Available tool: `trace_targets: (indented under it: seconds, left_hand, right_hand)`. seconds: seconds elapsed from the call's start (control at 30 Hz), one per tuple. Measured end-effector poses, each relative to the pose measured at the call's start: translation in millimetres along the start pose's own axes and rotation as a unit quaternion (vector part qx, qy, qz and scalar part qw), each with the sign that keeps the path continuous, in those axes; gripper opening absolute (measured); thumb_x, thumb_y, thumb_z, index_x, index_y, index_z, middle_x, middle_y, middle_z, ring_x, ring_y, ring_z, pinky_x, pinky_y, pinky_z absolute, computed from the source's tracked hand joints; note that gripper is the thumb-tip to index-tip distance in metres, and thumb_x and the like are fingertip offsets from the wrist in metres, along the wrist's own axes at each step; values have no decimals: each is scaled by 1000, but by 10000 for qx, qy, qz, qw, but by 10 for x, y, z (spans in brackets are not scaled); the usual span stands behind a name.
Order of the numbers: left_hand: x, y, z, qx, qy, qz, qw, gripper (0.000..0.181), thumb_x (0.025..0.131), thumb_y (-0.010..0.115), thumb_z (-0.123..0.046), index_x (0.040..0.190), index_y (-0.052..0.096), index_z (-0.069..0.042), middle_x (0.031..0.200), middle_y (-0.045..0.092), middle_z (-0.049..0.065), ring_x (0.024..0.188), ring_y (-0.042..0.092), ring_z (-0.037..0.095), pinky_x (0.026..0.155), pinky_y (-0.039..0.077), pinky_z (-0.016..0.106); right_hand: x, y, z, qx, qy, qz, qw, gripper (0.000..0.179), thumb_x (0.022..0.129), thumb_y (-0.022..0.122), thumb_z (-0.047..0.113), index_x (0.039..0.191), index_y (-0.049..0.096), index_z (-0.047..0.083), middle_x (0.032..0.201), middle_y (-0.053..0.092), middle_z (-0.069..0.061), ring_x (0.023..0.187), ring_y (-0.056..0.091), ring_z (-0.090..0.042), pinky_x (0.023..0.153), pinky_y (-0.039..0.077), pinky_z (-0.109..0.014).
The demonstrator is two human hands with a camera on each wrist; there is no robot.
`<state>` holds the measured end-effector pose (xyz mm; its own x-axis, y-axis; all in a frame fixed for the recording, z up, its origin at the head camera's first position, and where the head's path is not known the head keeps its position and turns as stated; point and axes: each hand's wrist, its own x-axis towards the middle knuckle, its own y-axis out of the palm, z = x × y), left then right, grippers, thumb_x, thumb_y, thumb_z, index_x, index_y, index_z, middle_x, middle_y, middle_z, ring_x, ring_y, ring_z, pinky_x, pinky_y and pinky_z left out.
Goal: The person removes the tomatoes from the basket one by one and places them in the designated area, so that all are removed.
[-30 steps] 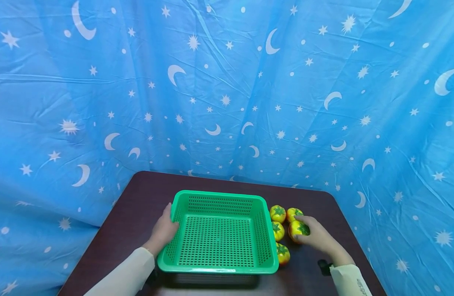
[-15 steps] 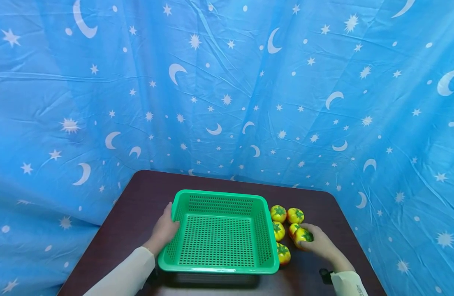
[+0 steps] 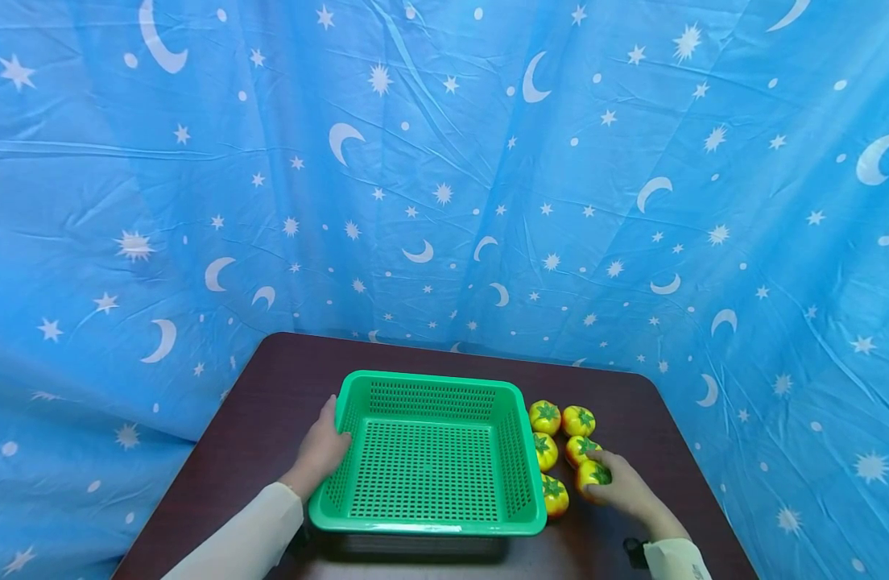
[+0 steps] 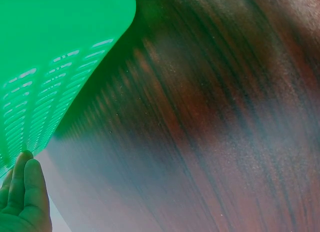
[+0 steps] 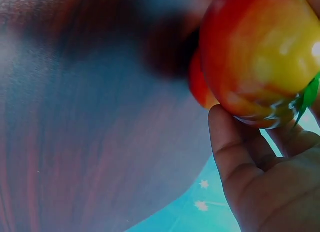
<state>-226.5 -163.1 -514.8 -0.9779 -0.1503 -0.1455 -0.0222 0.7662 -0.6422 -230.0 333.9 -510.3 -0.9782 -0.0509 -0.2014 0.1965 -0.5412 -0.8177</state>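
Observation:
A green perforated plastic basket [image 3: 424, 528] stands on the table with nothing inside. My left hand [image 3: 324, 445] grips its left rim, thumb over the top edge; in the left wrist view the fingers [image 4: 34, 184] lie against the outside of the basket wall [image 4: 65, 32]. To the right of the basket, my right hand [image 3: 626, 486] holds a yellow-red tomato [image 3: 589, 478] with a green leafy top. Up close in the right wrist view, that tomato [image 5: 265, 52] sits between thumb and fingers, and part of another tomato [image 5: 199, 85] shows behind it.
Other tomatoes stand in two rows by the basket's right side: one at the back right [image 3: 578, 421], one nearest the front [image 3: 556, 496], others between. The dark brown table [image 3: 307, 362] ends at a blue curtain [image 3: 444, 161] with stars and moons.
My right hand has moved the tomato toward the table's front, uncovering the tomato behind it. The left hand and basket have stayed in place.

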Motion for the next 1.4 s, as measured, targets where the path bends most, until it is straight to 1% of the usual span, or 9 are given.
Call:
trace_targets:
  seconds: [0.2, 0.37, 0.5, 0.8, 0.9, 0.97, 1.13, 1.4]
  left_hand:
    - [7, -2, 2, -36, 1, 20, 10000, 75, 93, 46, -11, 152, 0, -5, 147, 28, 31, 126, 43, 46, 92, 43, 58]
    - [10, -1, 13, -60, -37, 18, 10000, 75, 93, 47, -11, 152, 1, -5, 147, 29, 31, 124, 44, 45, 90, 44, 57]
    - [8, 0, 17, -96, -101, 37, 9999, 76, 93, 47, -12, 152, 0, -7, 147, 30, 30, 124, 46, 44, 88, 46, 55]
    - [16, 4, 20, -3, -36, 11, 10000, 75, 93, 47, -12, 152, 1, -6, 150, 25, 29, 129, 39, 46, 95, 41, 59]
    - [14, 2, 15, -17, -11, 27, 10000, 75, 93, 47, -12, 152, 1, -5, 150, 25, 30, 129, 39, 47, 95, 41, 59]
    - [11, 0, 12, -17, -15, 31, 10000, 75, 93, 46, -12, 152, 0, -6, 149, 25, 30, 128, 40, 46, 93, 42, 59]
    - [7, 3, 10, -8, -9, 16, 10000, 76, 94, 47, -12, 152, -1, -7, 148, 27, 30, 126, 43, 46, 90, 44, 57]
    - [13, 15, 21, 7, -28, -16, 10000, 75, 93, 46, -12, 152, 0, -6, 148, 28, 30, 126, 42, 47, 91, 44, 58]
  right_hand:
    - [5, 49, -33, -21, 21, -74, 10000, 68, 71, 77, 23, 129, 52, -2, 130, 51, -20, 105, 51, -29, 88, 47, -52]
    - [-26, 82, -57, 42, -54, -95, 9999, 65, 72, 77, 21, 129, 53, -2, 132, 44, -26, 114, 45, -37, 91, 44, -54]
    - [-39, 105, -66, 40, 0, -83, 10000, 65, 72, 77, 22, 128, 53, -2, 132, 40, -28, 116, 44, -39, 92, 43, -56]
    - [-32, 182, -82, -171, 13, -122, 9998, 62, 70, 79, 22, 123, 57, -1, 127, 46, -25, 112, 46, -36, 91, 44, -55]
    - [-30, 207, -96, -166, 16, -129, 9998, 62, 70, 79, 21, 123, 58, -1, 127, 47, -24, 112, 46, -35, 92, 43, -55]
    - [-29, 225, -109, -142, 11, -124, 9998, 62, 69, 79, 20, 123, 58, -1, 127, 48, -22, 113, 46, -35, 94, 43, -55]
    - [-29, 258, -123, -202, -79, -85, 9997, 62, 69, 80, 21, 123, 59, -1, 127, 51, -21, 115, 45, -36, 93, 42, -55]
    - [-3, 292, -127, -201, 66, -66, 9998, 64, 69, 79, 22, 125, 58, 0, 128, 51, -20, 114, 46, -34, 92, 43, -53]
